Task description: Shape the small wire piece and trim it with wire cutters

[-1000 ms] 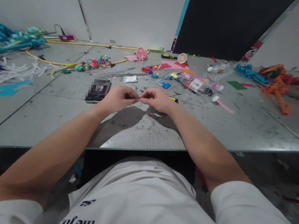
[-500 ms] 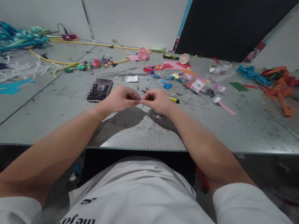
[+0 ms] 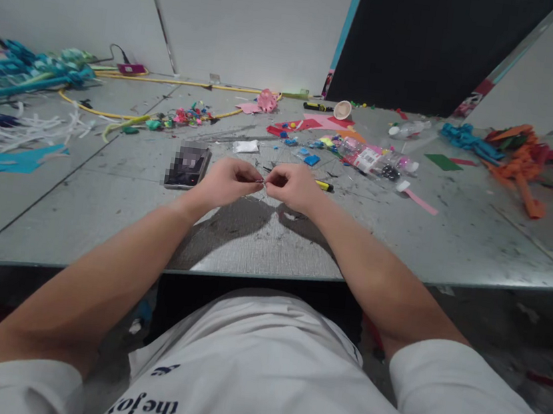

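My left hand [image 3: 232, 181] and my right hand [image 3: 292, 185] meet fingertip to fingertip above the grey table [image 3: 393, 238]. Both are closed in a pinch. Between the fingertips is a thin, small thing, too tiny to name. Just behind my right hand lies a yellow and black cutter [image 3: 325, 186], partly covered by the hand. To the left of my left hand sits a dark, flat box [image 3: 188, 168], its top blurred out. A small white packet [image 3: 246, 146] lies beyond my left hand. Blue bits [image 3: 311, 160] lie beyond my right hand.
Clear plastic bottles [image 3: 370, 158] and coloured paper scraps lie at the back right. Orange strips [image 3: 522, 156] are heaped far right. White strips [image 3: 39, 127] and a blue paper piece [image 3: 15, 160] lie left. A yellow hoop [image 3: 75, 102] rests near the wall.
The view has shifted very slightly. The fingertips of both hands have parted a little, still pinched close together.
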Tool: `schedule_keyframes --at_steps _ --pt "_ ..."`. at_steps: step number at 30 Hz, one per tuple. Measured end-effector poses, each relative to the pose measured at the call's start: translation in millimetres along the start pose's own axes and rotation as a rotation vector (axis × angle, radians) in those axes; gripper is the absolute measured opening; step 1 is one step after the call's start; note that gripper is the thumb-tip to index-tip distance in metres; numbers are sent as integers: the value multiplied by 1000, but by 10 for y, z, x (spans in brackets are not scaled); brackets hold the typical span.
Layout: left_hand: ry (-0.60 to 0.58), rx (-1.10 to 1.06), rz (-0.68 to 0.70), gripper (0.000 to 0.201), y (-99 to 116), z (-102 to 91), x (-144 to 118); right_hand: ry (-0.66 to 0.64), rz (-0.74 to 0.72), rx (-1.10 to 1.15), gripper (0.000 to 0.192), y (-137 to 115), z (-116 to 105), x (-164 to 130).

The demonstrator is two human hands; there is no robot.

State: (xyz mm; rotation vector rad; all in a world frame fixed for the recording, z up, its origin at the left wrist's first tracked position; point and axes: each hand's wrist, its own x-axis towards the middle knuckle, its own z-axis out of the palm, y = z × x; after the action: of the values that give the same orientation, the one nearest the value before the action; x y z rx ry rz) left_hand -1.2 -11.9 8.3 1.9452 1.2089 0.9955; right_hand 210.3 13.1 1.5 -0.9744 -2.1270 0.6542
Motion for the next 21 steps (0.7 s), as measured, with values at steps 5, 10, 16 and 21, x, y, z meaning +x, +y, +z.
schedule_keyframes --at_steps 5,10,16,21 --pt "-5 20 9 25 16 12 -16 58 -37 -76 3 1 49 -13" --pt "-25 -40 -20 24 26 11 -19 93 -122 -201 5 -56 66 -33" --pt "-2 -23 -49 23 -1 4 3 32 -90 -188 7 -51 21 -13" --pt "0 13 -11 23 1 9 0 13 -86 -199 8 -34 2 -5"
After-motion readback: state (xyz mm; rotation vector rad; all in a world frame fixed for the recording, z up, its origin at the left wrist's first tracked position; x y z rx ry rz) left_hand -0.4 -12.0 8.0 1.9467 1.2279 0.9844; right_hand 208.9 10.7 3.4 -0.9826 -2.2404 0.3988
